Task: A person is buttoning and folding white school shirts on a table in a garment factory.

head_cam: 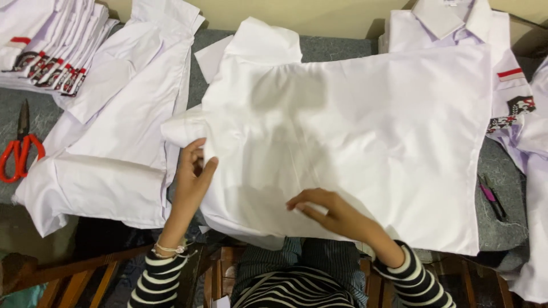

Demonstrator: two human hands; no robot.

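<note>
White shirt [354, 131] lies flat at tabletop [337, 48] centre. Left hand [191, 177], at 8 o'clock, pinches its sleeve edge in a clenched grip. Right hand [331, 211], at 6 o'clock, presses flat, grip released.

Smooth white cloth shirt [354, 131]

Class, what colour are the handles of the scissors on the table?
Red-orange, on the scissors at the left edge in the head view.

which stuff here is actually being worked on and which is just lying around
In hand: white shirt spread back-up, left hand gripping its sleeve edge, right hand pressing its lower edge.

Lying about: red-handled scissors, stack of folded shirts, pink-handled snips, loose shirt at left.
</note>
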